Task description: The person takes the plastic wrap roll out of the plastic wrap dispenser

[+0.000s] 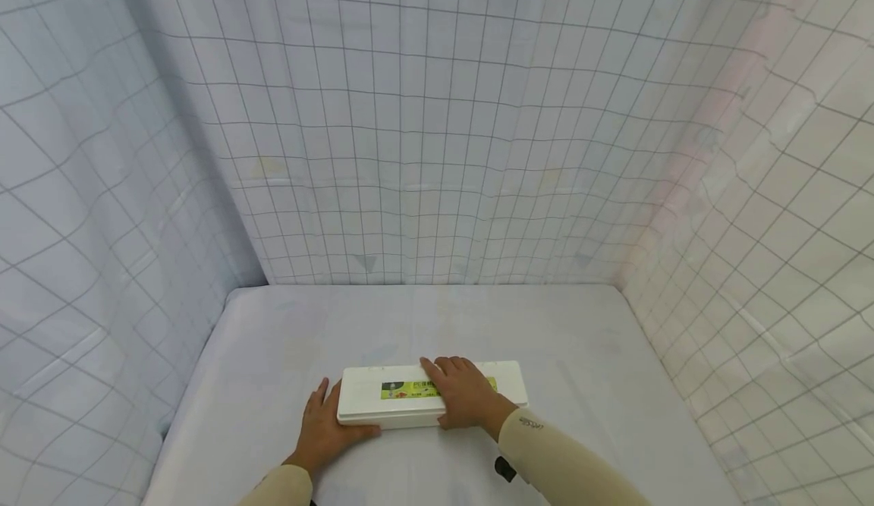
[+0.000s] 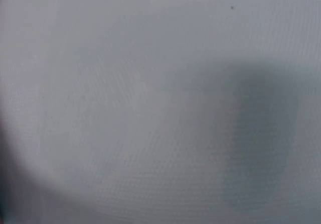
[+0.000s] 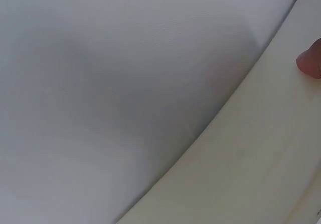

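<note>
A long white lidded box (image 1: 369, 406) with a yellow-green printed label lies on the white-covered table, its lid down. My left hand (image 1: 322, 429) is against its left end, fingers fairly straight along that side and thumb reaching along the front edge. Across the right half of the lid, my right hand (image 1: 467, 394) grips the box, with the thumb at the front side and fingers over the top, covering part of the label. In the right wrist view the box's pale wall (image 3: 235, 148) runs diagonally, a fingertip (image 3: 311, 63) pressing it. Only blurred white surface shows in the left wrist view.
White sheets with a dark grid (image 1: 423, 127) hang behind and on both sides of the table (image 1: 437, 324). A small black object (image 1: 505, 469) shows beside the right forearm. Cream sleeves (image 1: 560, 457) cover both forearms.
</note>
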Motion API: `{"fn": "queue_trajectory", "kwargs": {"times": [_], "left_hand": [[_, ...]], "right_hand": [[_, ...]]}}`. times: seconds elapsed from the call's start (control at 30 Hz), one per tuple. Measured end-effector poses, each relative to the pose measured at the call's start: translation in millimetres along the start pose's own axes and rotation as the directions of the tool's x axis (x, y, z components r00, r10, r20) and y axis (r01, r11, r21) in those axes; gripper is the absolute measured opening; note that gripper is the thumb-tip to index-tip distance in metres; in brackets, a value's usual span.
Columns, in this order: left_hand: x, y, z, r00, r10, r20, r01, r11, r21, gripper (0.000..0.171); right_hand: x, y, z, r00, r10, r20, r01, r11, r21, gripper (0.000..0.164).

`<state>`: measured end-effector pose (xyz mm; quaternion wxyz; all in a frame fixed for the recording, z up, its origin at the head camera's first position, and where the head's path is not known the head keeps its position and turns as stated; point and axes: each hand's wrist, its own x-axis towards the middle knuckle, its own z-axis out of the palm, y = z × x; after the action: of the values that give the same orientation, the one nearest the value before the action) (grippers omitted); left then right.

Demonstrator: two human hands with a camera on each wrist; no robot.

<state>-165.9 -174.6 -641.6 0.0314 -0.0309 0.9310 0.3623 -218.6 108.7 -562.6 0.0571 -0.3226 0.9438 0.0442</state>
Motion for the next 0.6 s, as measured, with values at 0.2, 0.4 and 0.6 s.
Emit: {"fn": "queue_trajectory", "kwargs": {"times": [0.2,0.4,0.6], "left_hand": [[-0.7,0.8,0.8,1.0,0.006,-0.02,-0.006,1.0,0.001,0.125],[-0.9,0.4,2.1,0.999,0.015,-0.034,-0.016,1.0,-0.009,0.126],[1.0,-3.9,5.6,1.0,0.007,-0.025,-0.007,1.0,-0.014,0.126]], "right_hand": [[1.3,-0.8,0.2,1.0,0.009,0.016,-0.009,1.0,-0.002,0.107],[3.6,-1.9,-1.7,0.999,0.007,0.034,-0.007,1.0,0.008,0.105],[5.0,-2.9,-4.5,0.999,-0.004,0.052,0.005,1.0,-0.022,0.105]]}}
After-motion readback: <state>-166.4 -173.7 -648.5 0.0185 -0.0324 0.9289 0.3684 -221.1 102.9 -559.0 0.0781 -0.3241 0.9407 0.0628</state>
